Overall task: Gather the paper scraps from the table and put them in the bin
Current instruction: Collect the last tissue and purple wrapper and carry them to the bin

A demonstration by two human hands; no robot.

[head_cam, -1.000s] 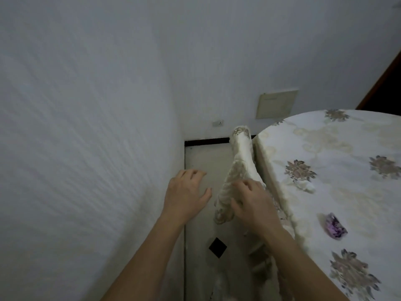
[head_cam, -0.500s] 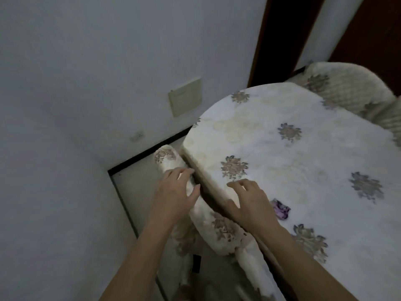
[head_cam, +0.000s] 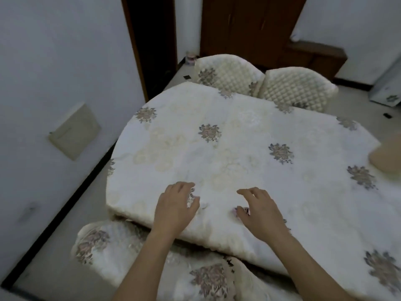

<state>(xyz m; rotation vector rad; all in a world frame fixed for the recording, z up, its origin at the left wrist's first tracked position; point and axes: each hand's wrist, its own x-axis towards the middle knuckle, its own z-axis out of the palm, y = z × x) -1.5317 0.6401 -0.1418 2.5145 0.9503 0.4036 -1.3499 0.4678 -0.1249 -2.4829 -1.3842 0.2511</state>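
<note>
Left hand (head_cam: pixel 175 208) sits palm-down near the table's (head_cam: pixel 238 148) front-left edge, fingers loosely spread, grasping nothing; a small whitish bit lies at its fingertips, touching or just beside (too blurred to call scrap or cloth pattern). Right hand (head_cam: pixel 259 210) hovers just to the right, fingers curled but unclenched, holding nothing, over a purple paper scrap (head_cam: pixel 243 210) by the front edge, mostly hidden under thumb and fingers. Judgement: pinch the scrap, don't sweep; the quilted cloth looks soft and could bunch. Scrap reads small, crumpled, purple with pale spots. No bin in view. Padded chair (head_cam: pixel 121 255) tucked under the front edge.
</note>
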